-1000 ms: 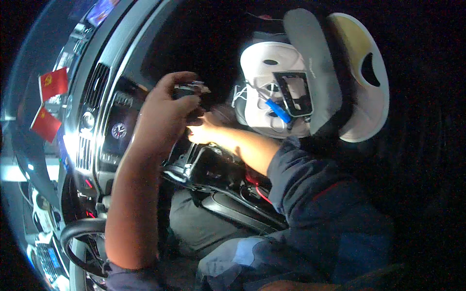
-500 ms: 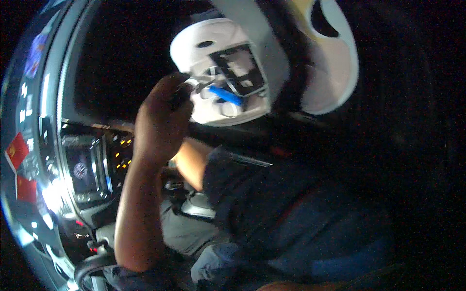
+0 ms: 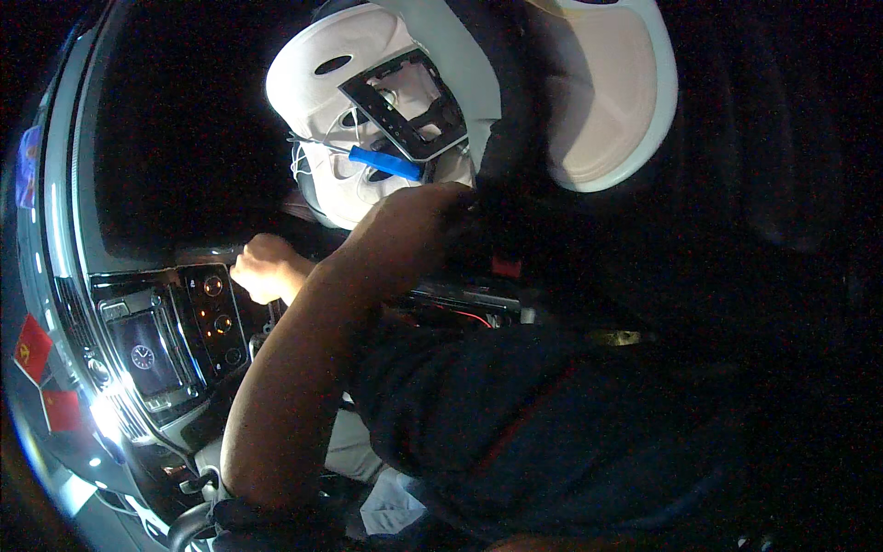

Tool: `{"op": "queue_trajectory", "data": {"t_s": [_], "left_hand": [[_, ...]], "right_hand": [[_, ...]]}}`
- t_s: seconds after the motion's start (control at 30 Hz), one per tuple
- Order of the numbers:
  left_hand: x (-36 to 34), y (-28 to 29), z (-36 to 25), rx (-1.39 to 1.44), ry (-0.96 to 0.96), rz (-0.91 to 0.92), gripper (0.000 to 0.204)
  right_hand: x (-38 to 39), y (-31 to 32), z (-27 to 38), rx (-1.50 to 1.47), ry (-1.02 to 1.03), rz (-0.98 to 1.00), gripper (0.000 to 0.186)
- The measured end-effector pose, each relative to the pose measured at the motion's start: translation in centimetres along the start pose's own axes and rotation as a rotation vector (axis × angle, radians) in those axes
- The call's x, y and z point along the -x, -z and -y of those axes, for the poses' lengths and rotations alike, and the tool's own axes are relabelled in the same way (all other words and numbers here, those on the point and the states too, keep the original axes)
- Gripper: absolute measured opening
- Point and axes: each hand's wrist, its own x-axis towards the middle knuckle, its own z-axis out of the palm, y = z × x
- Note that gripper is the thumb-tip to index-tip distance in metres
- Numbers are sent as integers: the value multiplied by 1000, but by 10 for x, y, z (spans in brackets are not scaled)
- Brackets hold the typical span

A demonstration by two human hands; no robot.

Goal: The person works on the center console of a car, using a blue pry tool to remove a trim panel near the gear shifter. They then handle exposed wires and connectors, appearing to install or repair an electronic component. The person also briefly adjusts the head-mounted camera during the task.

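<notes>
1. Reaching up to the middle of the frame, the left hand (image 3: 414, 221) has its back to the camera; its fingers are hidden behind it, so whether they grip anything cannot be told.
2. Just above that hand lies a blue-handled tool (image 3: 386, 164) on a white trim panel (image 3: 317, 87), beside a black rectangular bezel (image 3: 405, 101).
3. Left of centre, the right hand (image 3: 262, 269) is curled into a loose fist near the console's round knobs (image 3: 219, 305); what it clasps, if anything, cannot be told.
4. Lower left, a small screen (image 3: 143, 354) sits in the console.
5. Far left edge shows two small red flags (image 3: 41, 373).
6. A pale seat headrest (image 3: 602, 92) fills the upper right.
</notes>
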Motion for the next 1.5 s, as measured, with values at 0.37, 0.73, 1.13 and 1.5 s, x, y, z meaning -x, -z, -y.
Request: {"op": "queue_trajectory", "data": {"t_s": [0.37,0.73,1.13,1.5], "left_hand": [[152,-15,15,-18,20,-1267,35],[245,-154,158,-357,617,-1332,29],[171,-117,219,-384,905,-1197,46],[189,-108,192,-591,923,-1141,8]], "right_hand": [[7,51,5,9,-146,285,17],[4,35,2,125,40,57,34],[8,27,-4,6,157,-65,23],[6,31,0,-34,128,-78,28]]}}
